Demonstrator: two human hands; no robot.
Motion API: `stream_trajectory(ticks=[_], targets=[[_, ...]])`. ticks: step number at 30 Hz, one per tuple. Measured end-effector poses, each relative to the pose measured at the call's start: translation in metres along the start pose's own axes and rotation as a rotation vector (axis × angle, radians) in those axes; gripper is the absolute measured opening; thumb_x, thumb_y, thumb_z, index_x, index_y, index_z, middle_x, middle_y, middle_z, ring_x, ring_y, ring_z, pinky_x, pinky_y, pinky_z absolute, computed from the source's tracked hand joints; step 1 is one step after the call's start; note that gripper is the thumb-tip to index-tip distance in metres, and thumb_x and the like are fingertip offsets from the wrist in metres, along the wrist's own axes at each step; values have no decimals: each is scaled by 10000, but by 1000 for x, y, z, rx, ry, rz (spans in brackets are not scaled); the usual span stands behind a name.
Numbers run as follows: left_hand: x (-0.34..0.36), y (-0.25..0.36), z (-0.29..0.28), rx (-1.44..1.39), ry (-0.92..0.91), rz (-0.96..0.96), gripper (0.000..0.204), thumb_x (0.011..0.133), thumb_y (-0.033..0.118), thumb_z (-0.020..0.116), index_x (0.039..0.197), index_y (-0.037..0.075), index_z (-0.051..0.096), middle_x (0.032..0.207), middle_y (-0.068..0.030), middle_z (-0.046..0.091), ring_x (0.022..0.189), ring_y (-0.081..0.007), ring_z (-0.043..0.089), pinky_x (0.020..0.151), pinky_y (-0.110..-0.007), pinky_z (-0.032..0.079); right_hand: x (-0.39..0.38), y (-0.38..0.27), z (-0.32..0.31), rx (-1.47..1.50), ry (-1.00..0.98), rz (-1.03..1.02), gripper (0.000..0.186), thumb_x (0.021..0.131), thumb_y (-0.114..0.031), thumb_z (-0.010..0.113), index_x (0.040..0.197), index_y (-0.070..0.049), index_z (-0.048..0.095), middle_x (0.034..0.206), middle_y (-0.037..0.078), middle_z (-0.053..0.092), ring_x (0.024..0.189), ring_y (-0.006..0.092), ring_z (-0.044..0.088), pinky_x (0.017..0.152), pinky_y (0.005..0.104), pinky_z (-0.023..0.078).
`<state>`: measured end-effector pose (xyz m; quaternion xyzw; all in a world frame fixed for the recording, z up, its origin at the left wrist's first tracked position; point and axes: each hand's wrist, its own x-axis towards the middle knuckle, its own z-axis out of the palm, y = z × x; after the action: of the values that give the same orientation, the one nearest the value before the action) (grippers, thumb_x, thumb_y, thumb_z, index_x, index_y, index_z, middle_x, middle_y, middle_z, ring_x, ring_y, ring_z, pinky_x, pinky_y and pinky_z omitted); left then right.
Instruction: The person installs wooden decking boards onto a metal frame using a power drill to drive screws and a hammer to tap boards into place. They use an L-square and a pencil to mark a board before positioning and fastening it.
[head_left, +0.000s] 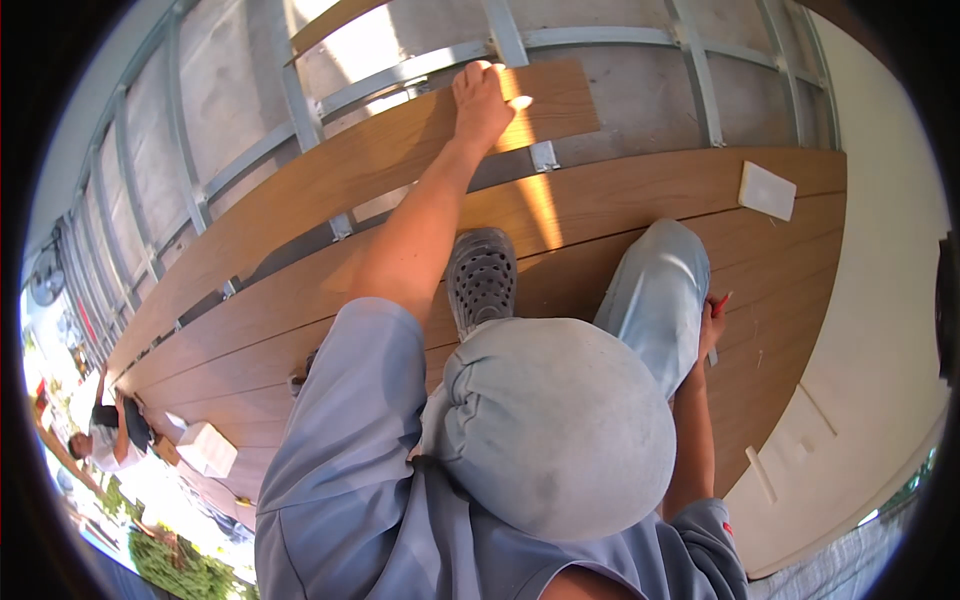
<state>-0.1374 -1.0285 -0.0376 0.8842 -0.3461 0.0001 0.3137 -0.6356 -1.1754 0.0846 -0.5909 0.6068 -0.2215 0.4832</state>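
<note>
A long brown wood-grain board [360,150] lies loose and slightly skewed across the metal frame, apart from the laid boards beside it. Its far edge is gripped by my left hand [483,105], fingers curled over near the board's right end. At the right, beside my bent knee, my right hand [711,328] is closed around a slim thing with a red end [722,304]; a pale grey piece shows below the fingers. The knee hides part of that hand, so its kind is unclear. Small metal clips [543,156] sit along the gap between the boards.
Laid boards [640,190] form the deck where my grey clog [482,270] rests. Galvanised joists [695,80] run beyond, with open gaps between. A white rectangular piece [767,190] lies at right, near a cream wall [880,220]. A co-worker [112,440] crouches far left beside a white box [207,450].
</note>
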Motion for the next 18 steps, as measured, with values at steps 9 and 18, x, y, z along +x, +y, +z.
stream_trajectory(ticks=[9,18], targets=[[-182,-44,-145,188,-156,-11,502,900,263,725,1336,50,594,1464,-151,459,1350,-369,450,1120,-491,402,106,37,-14,-495,-217,-53,220,995,-123,557,1096,43,662,971,133,705,862,221,650,793,358,526],[-443,-3,-283,499,-491,-507,219,911,138,610,1097,37,664,1262,-149,569,1221,-326,530,1051,-433,440,177,94,-27,-933,-354,-498,255,909,-130,622,1088,50,603,965,225,664,912,374,650,831,475,523]])
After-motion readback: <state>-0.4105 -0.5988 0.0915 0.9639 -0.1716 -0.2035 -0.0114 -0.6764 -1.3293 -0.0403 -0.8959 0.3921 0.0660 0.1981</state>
